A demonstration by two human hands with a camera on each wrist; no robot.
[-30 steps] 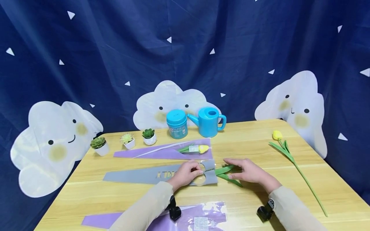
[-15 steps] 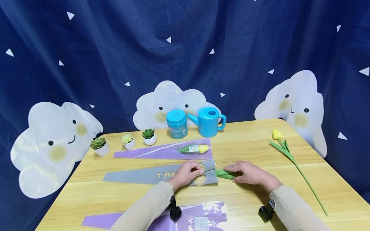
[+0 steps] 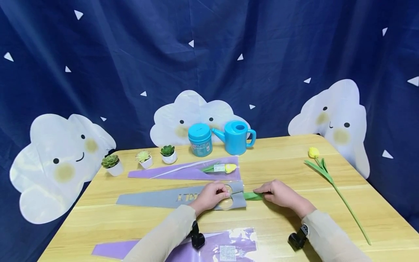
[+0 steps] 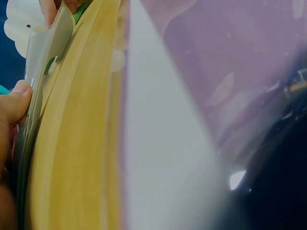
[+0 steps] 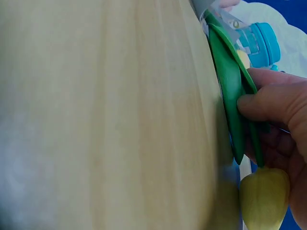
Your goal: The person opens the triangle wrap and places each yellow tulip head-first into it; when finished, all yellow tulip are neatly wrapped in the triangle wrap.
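Note:
A grey flower sleeve (image 3: 147, 198) with gold lettering lies across the middle of the table. My left hand (image 3: 211, 198) pinches its edge near the wide end, by the round cut-outs; in the left wrist view the thumb (image 4: 18, 103) presses on the sleeve's edge. Green leaves (image 3: 251, 196) of a tulip reach out of the sleeve's opening. My right hand (image 3: 281, 194) pinches those leaves and the stem. In the right wrist view the yellow tulip head (image 5: 264, 194) hangs below the fingers, and the leaves lie together, their far ends inside the sleeve.
A purple sleeve (image 3: 183, 174) holding a yellow tulip lies behind; another purple sleeve (image 3: 209, 247) lies in front, under the left forearm. A loose yellow tulip (image 3: 313, 152) lies at right. A blue watering can (image 3: 235, 140), blue jar (image 3: 200, 145) and potted succulents (image 3: 169, 156) stand behind.
The tulip's leaves, spread apart a second ago, are now gathered together. My right fingers have closed from a wide spread to a pinch on them. The left hand stays in place.

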